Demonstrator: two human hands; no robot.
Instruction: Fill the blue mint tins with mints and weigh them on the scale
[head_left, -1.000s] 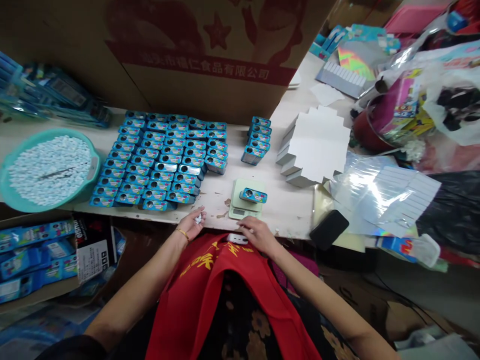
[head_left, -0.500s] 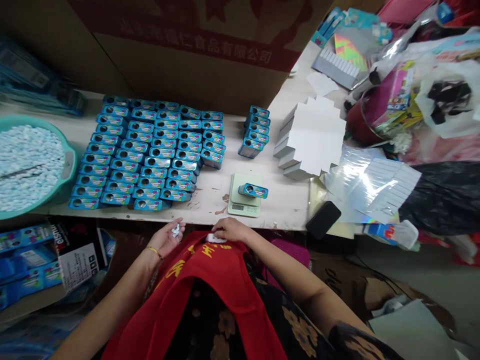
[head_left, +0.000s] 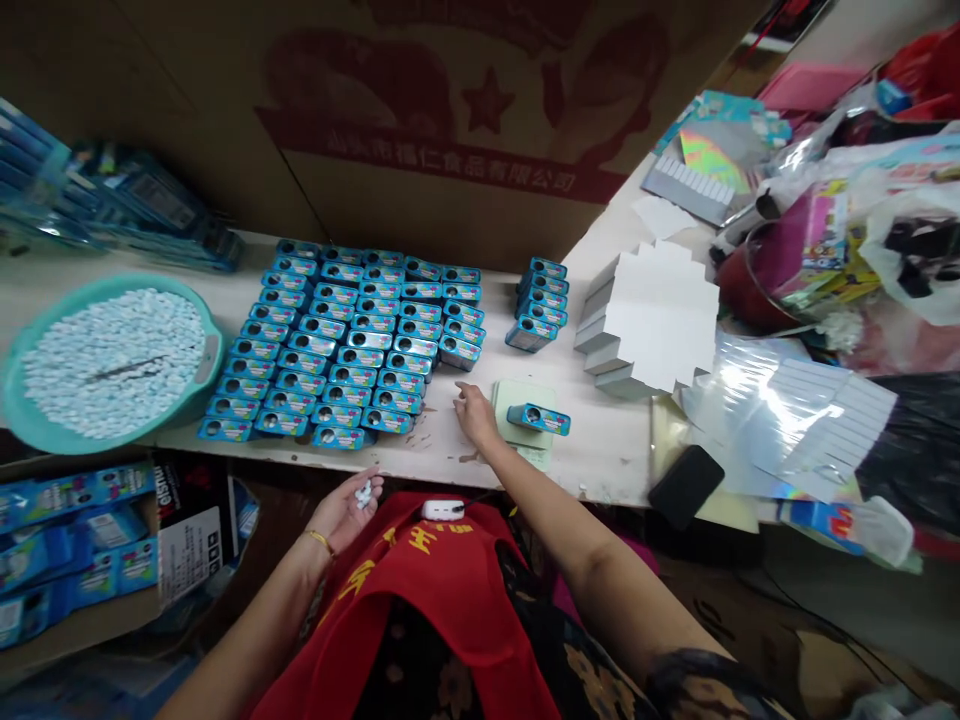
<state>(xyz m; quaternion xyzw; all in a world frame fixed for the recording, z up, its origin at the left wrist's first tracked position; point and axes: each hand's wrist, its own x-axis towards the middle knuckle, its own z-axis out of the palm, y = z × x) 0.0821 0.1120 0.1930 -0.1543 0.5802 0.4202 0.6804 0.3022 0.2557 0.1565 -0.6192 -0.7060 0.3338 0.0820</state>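
Note:
My left hand (head_left: 341, 515), palm up at the table's front edge, cradles several small pale blue-and-white candies (head_left: 364, 494). Just left of the pale green kitchen scale (head_left: 513, 397), my right hand (head_left: 475, 415) reaches over the tabletop with its fingers apart and nothing visible in them. One small blue box (head_left: 538, 418) rests on the scale, whose display is hidden. Rows of matching blue boxes (head_left: 330, 378) stand to the left of my right hand, and a short row of the same boxes (head_left: 532, 332) stands behind the scale.
On the left, a turquoise basin (head_left: 214, 355) holds many candies with dark tweezers (head_left: 127, 370) on top. A stack of white cut cardboard (head_left: 660, 310) lies right of the scale, near a black phone-like object (head_left: 686, 487). A large cardboard carton (head_left: 450, 215) closes off the back.
My right hand has moved from the white device at my chest up and forward to beside the scale. My left hand still holds the candies. The camera view has shifted.

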